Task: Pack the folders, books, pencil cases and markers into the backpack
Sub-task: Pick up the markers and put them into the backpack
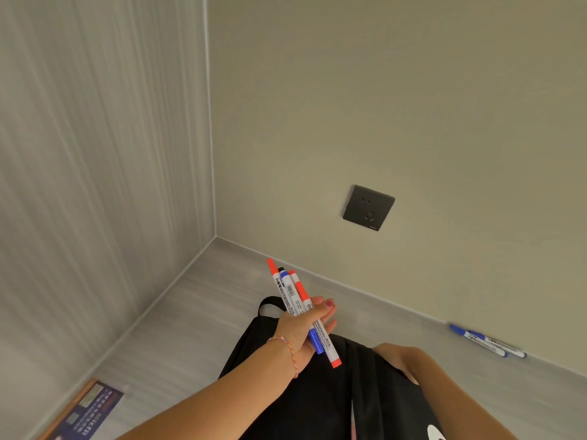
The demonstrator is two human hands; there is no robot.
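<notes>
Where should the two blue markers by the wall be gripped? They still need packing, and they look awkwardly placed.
Pinch both blue markers across their white barrels at mid-length, coming from above on the table side. They lie flat, side by side along the wall, so the far side looks blocked.

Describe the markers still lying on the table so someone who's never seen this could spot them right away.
Start at the dark wall socket on the beige wall, then drop to the grey table and look right. The loose markers lie against the wall's foot, blue-capped, unlike the bunch of markers gripped in the left hand over the black backpack.
</notes>
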